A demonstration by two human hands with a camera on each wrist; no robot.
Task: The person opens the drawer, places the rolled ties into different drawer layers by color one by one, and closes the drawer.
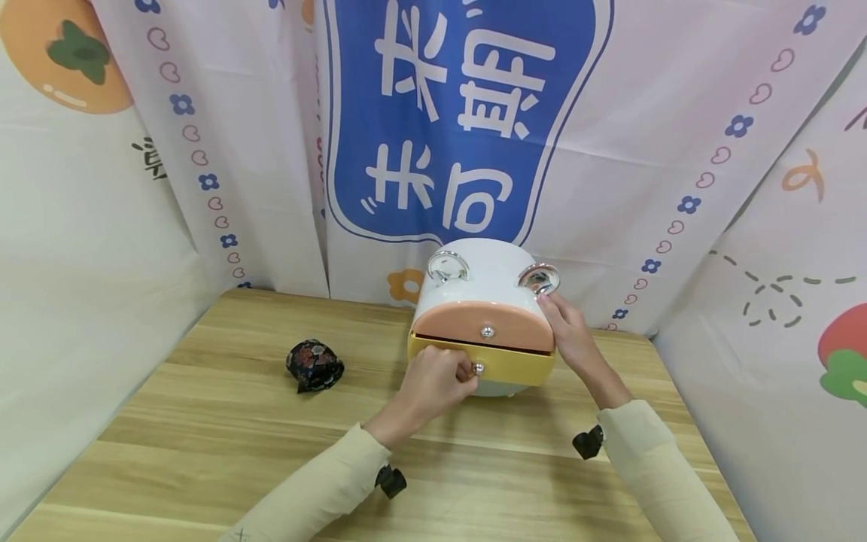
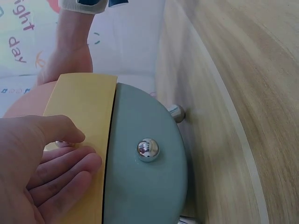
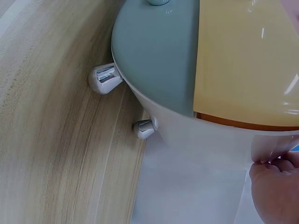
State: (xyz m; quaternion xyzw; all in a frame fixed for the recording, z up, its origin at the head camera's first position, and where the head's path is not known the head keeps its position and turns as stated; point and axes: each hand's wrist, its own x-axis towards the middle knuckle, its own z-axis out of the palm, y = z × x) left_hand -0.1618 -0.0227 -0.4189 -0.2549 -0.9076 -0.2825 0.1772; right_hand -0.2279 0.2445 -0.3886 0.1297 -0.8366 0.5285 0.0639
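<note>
A small rounded white cabinet (image 1: 482,271) with two chrome ear-shaped rings on top stands near the back of the table. Its front has a peach upper drawer (image 1: 447,322), a yellow middle drawer (image 1: 518,364) and a grey-green lower drawer (image 2: 140,196). The yellow drawer sticks out slightly, leaving a dark gap above it. With thumb and fingers, my left hand (image 1: 436,382) pinches the yellow drawer's round metal knob (image 1: 479,369), partly hidden in the left wrist view. My right hand (image 1: 574,342) rests against the cabinet's right side, fingertips close to the right chrome ring (image 1: 539,278).
A dark floral cloth bundle (image 1: 314,366) lies on the wooden table (image 1: 223,421), left of the cabinet. Printed curtains (image 1: 609,150) hang behind and at both sides. Chrome feet (image 3: 103,78) lift the cabinet off the tabletop.
</note>
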